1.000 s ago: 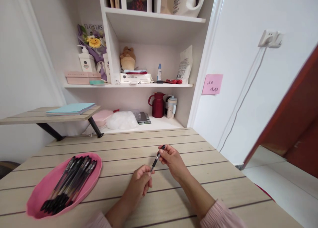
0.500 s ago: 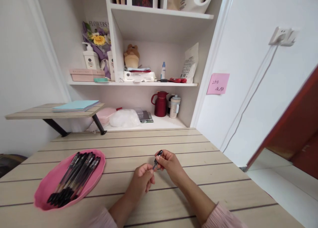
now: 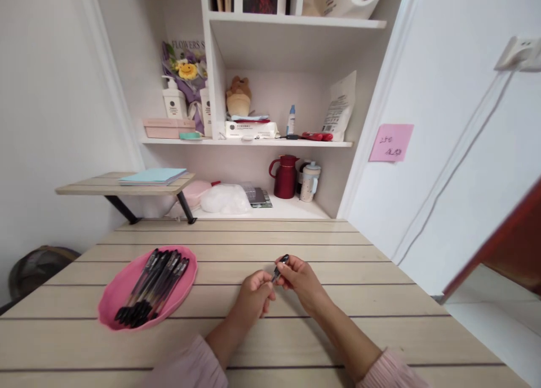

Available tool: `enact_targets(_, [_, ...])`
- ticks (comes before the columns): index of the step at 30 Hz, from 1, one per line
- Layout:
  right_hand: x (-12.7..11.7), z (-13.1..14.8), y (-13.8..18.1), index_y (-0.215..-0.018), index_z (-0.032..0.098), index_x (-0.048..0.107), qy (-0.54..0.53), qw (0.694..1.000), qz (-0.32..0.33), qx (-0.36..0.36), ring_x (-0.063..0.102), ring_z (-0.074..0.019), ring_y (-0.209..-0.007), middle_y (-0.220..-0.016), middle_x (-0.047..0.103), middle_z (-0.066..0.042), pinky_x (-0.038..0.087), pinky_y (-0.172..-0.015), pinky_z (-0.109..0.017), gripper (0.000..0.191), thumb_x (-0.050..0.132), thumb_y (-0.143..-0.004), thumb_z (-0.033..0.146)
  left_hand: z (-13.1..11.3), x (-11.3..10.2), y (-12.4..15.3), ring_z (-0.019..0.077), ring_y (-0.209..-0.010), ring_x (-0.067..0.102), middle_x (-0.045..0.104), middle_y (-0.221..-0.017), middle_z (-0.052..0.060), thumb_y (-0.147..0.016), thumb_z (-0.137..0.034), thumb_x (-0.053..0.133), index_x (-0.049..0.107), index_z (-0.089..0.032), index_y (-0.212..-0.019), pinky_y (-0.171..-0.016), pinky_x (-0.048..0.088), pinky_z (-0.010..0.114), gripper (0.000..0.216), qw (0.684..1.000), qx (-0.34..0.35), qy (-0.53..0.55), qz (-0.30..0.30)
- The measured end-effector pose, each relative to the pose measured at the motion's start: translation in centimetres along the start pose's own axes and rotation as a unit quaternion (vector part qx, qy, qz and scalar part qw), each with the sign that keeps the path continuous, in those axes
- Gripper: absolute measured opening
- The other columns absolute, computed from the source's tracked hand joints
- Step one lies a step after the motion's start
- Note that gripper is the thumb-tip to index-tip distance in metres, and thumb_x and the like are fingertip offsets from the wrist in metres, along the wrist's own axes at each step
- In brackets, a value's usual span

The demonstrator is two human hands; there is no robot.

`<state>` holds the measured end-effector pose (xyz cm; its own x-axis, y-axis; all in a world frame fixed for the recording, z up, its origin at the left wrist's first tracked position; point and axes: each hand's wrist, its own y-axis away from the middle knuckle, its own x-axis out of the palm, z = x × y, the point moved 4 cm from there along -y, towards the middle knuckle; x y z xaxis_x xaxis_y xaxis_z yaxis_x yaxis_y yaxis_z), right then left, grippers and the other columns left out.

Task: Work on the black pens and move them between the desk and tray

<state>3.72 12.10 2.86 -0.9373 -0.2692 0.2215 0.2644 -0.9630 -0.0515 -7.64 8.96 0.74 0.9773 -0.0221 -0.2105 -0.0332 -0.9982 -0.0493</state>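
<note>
Pen (image 3: 280, 267) is sitting in the lower middle of the frame, just over the table (image 3: 359, 252). Both hands are pinching it, close together: the left hand (image 3: 253, 298) is holding the low end and the right hand (image 3: 302, 281) the top. Holding it straight with small, firm pinches seems best. More pens (image 3: 156, 283) are lying in the pink tray (image 3: 112, 300) at lower left.

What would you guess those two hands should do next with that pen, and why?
Probably carry the black pen to the left and lay it in the pink tray. Both the left hand and the right hand pinch it above the table, and the tray already holds a row of similar pens.
</note>
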Motion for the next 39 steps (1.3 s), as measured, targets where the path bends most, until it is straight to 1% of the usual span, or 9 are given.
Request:
enact_targets(4, [-0.6, 0.4, 1.5, -0.082, 0.018, 0.057, 0.019, 0.999, -0.027, 0.006, 0.048, -0.0082, -0.046, -0.067, 0.060, -0.001, 0.031, -0.040, -0.020, 0.036, 0.066, -0.062, 0.046, -1.9, -2.8, 0.2, 0.0115, -0.054, 0.053, 0.057, -0.063, 0.000, -0.069, -0.022, 0.048, 0.059, -0.016, -0.074, -0.051, 0.040, 0.022, 0.013, 0.991, 0.043, -0.103, -0.080])
enact_targets(8, [-0.9, -0.2, 3.8, -0.074, 0.016, 0.058, 0.086, 0.996, -0.008, 0.035, 0.042, -0.0059, -0.043, -0.064, 0.058, -0.001, 0.028, -0.040, -0.020, 0.031, 0.063, -0.066, 0.045, -4.7, -9.3, 2.0, 0.0154, -0.073, 0.055, 0.060, -0.074, 0.003, -0.068, -0.018, 0.052, 0.064, -0.018, -0.073, -0.067, 0.039, 0.025, 0.013, 0.954, 0.061, -0.246, -0.159])
enact_targets(13, [-0.9, -2.3, 5.2, -0.061, 0.015, 0.051, 0.153, 0.986, 0.020, 0.065, 0.036, -0.0038, -0.038, -0.051, 0.048, 0.004, 0.025, -0.039, -0.018, 0.033, 0.059, -0.066, 0.047, -6.0, -18.7, 5.3, 0.0206, -0.082, 0.055, 0.063, -0.083, 0.008, -0.074, -0.021, 0.047, 0.064, -0.018, -0.072, -0.072, 0.037, 0.029, 0.018, 0.878, -0.014, -0.417, -0.234])
enact_targets(15, [-0.7, -2.8, 5.1, -0.060, 0.015, 0.050, 0.162, 0.985, 0.032, 0.054, 0.038, -0.0043, -0.040, -0.053, 0.047, 0.005, 0.028, -0.040, -0.018, 0.032, 0.058, -0.065, 0.047, -5.4, -21.2, 6.3, 0.0227, -0.078, 0.057, 0.064, -0.080, 0.010, -0.074, -0.020, 0.045, 0.063, -0.017, -0.069, -0.068, 0.038, 0.031, 0.020, 0.846, -0.060, -0.467, -0.251])
enact_targets(17, [-0.5, -3.1, 4.9, -0.061, 0.016, 0.050, 0.175, 0.983, 0.042, 0.043, 0.038, -0.0049, -0.041, -0.052, 0.046, 0.005, 0.029, -0.042, -0.019, 0.031, 0.057, -0.066, 0.045, -4.4, -22.6, 6.8, 0.0238, -0.079, 0.058, 0.065, -0.080, 0.011, -0.074, -0.020, 0.043, 0.063, -0.017, -0.073, -0.067, 0.038, 0.031, 0.020, 0.818, -0.095, -0.504, -0.259])
enact_targets(23, [-0.5, -4.0, 4.8, -0.063, 0.017, 0.050, 0.211, 0.976, 0.048, 0.033, 0.035, -0.0061, -0.042, -0.049, 0.041, 0.006, 0.027, -0.042, -0.020, 0.027, 0.053, -0.069, 0.042, -2.0, -23.5, 6.5, 0.0256, -0.084, 0.061, 0.067, -0.091, 0.012, -0.077, -0.022, 0.039, 0.060, -0.018, -0.091, -0.063, 0.040, 0.031, 0.026, 0.773, -0.147, -0.559, -0.260])
enact_targets(30, [-0.2, -3.5, 5.1, -0.059, 0.017, 0.049, 0.272, 0.961, 0.046, -0.023, 0.035, -0.0079, -0.047, -0.048, 0.040, 0.005, 0.027, -0.046, -0.020, 0.016, 0.049, -0.070, 0.029, -2.0, -23.1, 5.7, 0.0235, -0.084, 0.060, 0.065, -0.090, 0.013, -0.079, -0.027, 0.036, 0.060, -0.016, -0.092, -0.069, 0.041, 0.031, 0.029, 0.754, -0.121, -0.596, -0.248])
enact_targets(36, [0.4, -2.7, 5.3, -0.058, 0.017, 0.051, 0.377, 0.921, 0.062, -0.073, 0.048, -0.0108, -0.058, -0.057, 0.053, 0.002, 0.034, -0.055, -0.020, 0.013, 0.044, -0.069, 0.018, -1.7, -23.5, 5.4, 0.0234, -0.078, 0.061, 0.064, -0.088, 0.013, -0.079, -0.021, 0.035, 0.061, -0.016, -0.093, -0.069, 0.041, 0.033, 0.030, 0.757, -0.134, -0.599, -0.224])
enact_targets(39, [0.4, -2.9, 5.2, -0.059, 0.017, 0.053, 0.410, 0.907, 0.067, -0.065, 0.050, -0.0110, -0.060, -0.059, 0.056, 0.001, 0.034, -0.056, -0.019, 0.013, 0.044, -0.068, 0.017, -2.8, -22.4, 5.4, 0.0249, -0.083, 0.059, 0.064, -0.089, 0.014, -0.078, -0.021, 0.037, 0.061, -0.016, -0.089, -0.073, 0.041, 0.034, 0.028, 0.767, -0.108, -0.588, -0.233])
